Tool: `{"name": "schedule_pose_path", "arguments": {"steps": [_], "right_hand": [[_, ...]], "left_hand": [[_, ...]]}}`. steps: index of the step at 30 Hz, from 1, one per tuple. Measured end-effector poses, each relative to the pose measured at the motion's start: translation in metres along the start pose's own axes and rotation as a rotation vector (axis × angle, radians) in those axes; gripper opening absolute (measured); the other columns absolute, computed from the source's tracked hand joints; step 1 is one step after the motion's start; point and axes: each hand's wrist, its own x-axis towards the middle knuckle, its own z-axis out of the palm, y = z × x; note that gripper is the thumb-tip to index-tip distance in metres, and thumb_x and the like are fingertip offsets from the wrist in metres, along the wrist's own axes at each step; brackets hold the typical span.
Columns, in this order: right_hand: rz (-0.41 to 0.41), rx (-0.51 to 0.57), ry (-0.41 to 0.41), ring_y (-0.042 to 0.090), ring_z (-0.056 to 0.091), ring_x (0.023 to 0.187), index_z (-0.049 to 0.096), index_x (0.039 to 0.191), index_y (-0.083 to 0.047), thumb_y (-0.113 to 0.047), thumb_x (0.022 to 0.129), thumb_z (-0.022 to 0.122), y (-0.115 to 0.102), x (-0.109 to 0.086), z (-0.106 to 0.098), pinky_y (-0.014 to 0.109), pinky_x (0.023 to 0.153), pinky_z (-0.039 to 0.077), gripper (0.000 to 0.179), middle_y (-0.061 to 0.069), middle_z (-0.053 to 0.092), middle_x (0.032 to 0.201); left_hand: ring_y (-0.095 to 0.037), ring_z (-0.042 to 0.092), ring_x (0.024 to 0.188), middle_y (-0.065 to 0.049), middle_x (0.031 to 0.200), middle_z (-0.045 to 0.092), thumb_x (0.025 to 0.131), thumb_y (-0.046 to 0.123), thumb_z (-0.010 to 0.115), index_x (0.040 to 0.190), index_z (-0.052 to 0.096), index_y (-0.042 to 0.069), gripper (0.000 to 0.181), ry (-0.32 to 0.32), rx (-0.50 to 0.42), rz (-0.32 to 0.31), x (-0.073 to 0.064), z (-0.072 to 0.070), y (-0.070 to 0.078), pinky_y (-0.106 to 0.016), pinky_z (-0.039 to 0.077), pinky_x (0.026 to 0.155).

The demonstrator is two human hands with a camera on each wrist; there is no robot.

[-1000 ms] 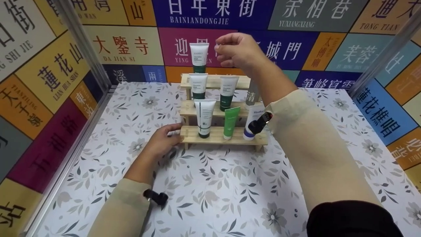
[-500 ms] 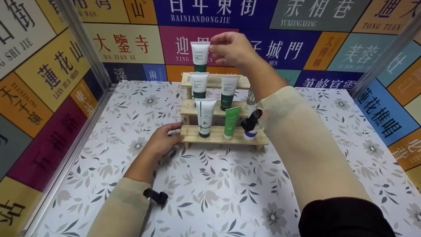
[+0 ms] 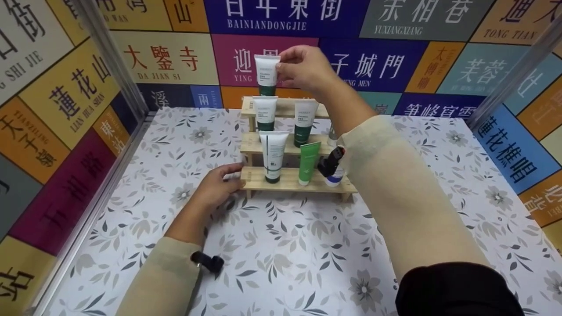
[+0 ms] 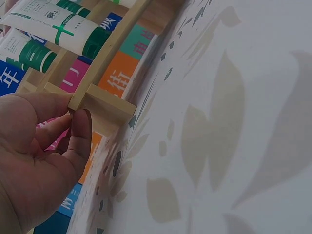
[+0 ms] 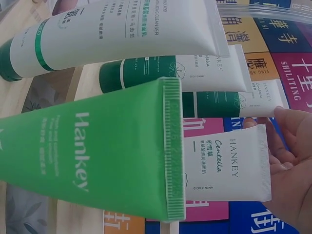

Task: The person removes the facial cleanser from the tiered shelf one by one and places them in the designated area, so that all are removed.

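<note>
"Tube (image 3: pixel 266 72) by the right hand (image 3: pixel 307 68) first. What's blocked?"

"Its foot. A second white-and-green tube (image 3: pixel 264 114) on the middle shelf (image 3: pixel 250 143) covers it, so I can't tell if it's resting on the top shelf (image 3: pixel 285 107). It's at the far left up there. On the right, the sleeve (image 3: pixel 404 184) and black wrist device (image 3: pixel 330 162) hide most of a greyish container (image 3: pixel 332 135) and part of a white-and-blue tube (image 3: pixel 335 180)."

"Hands?"

"Right one pinches the tube's upper right edge; its far-side fingers are hard to make out. Left hand (image 3: pixel 219 186) grips the left end of the bottom shelf (image 3: pixel 290 175), thumb against fingers."

"Which way does the tube point?"

"Upright, long axis vertical. Flat crimped end up, green end down, printed face toward the near side."

"Text?"

"HANKEY and Centella, from the right wrist view; smaller lines too fine. Same words plus AMINO ACID on the right middle tube (image 3: pixel 305 120). Green tube (image 3: pixel 308 162), bottom shelf: Hankey, small print blurry. White tube (image 3: pixel 274 156) left of it: CLEANSER, upper edge cut off in that view. Far wall (image 3: pixel 268 34): BAINIANDONGJIE, YUXIANGXIANG, DA JIAN SI."
</note>
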Motion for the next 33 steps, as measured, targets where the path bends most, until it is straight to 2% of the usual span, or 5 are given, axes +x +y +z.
{"name": "schedule_pose_path", "arguments": {"steps": [8, 16, 23, 30, 33], "right_hand": [[-0.042, 0.067, 0.038, 0.024, 0.071, 0.113, 0.067, 0.122, -0.012, -0.012, 0.106, 0.065, 0.000, -0.004, -0.004, 0.036, 0.105, 0.060, 0.016, 0.007, 0.072, 0.127], [-0.117, 0.103, 0.098, 0.023, 0.070, 0.116, 0.067, 0.123, -0.013, -0.015, 0.106, 0.065, -0.002, -0.017, -0.026, 0.034, 0.106, 0.059, 0.017, 0.005, 0.071, 0.128], [-0.157, 0.182, 0.131, 0.024, 0.069, 0.118, 0.067, 0.124, -0.011, -0.014, 0.104, 0.069, 0.000, -0.033, -0.061, 0.034, 0.108, 0.058, 0.020, 0.006, 0.069, 0.127], [-0.182, 0.276, 0.192, 0.025, 0.068, 0.121, 0.067, 0.128, -0.011, -0.015, 0.102, 0.072, 0.009, -0.050, -0.104, 0.031, 0.109, 0.057, 0.027, 0.007, 0.068, 0.130], [-0.186, 0.302, 0.227, 0.025, 0.068, 0.123, 0.067, 0.129, -0.012, -0.015, 0.100, 0.074, 0.017, -0.056, -0.120, 0.029, 0.109, 0.057, 0.030, 0.007, 0.068, 0.133]], "left_hand": [[-0.024, 0.067, 0.129, -0.004, 0.161, 0.055, 0.100, 0.013, 0.070, 0.157, 0.055, 0.018, 0.059, -0.004, -0.007, -0.010, 0.000, 0.000, 0.002, -0.037, 0.057, 0.106], [-0.024, 0.068, 0.127, -0.005, 0.159, 0.057, 0.099, 0.012, 0.070, 0.157, 0.055, 0.016, 0.059, -0.003, -0.011, 0.014, 0.000, 0.000, 0.000, -0.034, 0.057, 0.103], [-0.023, 0.068, 0.123, -0.007, 0.160, 0.056, 0.099, 0.011, 0.068, 0.155, 0.056, 0.014, 0.058, -0.007, 0.004, 0.047, 0.000, -0.001, -0.001, -0.027, 0.057, 0.094], [-0.023, 0.069, 0.120, -0.008, 0.159, 0.057, 0.099, 0.012, 0.068, 0.156, 0.056, 0.015, 0.058, -0.010, -0.002, 0.031, 0.001, -0.001, -0.001, -0.035, 0.059, 0.098], [-0.022, 0.068, 0.122, -0.006, 0.160, 0.056, 0.100, 0.014, 0.069, 0.156, 0.057, 0.018, 0.057, -0.006, 0.009, 0.019, 0.001, -0.002, -0.001, -0.035, 0.059, 0.098]]}}
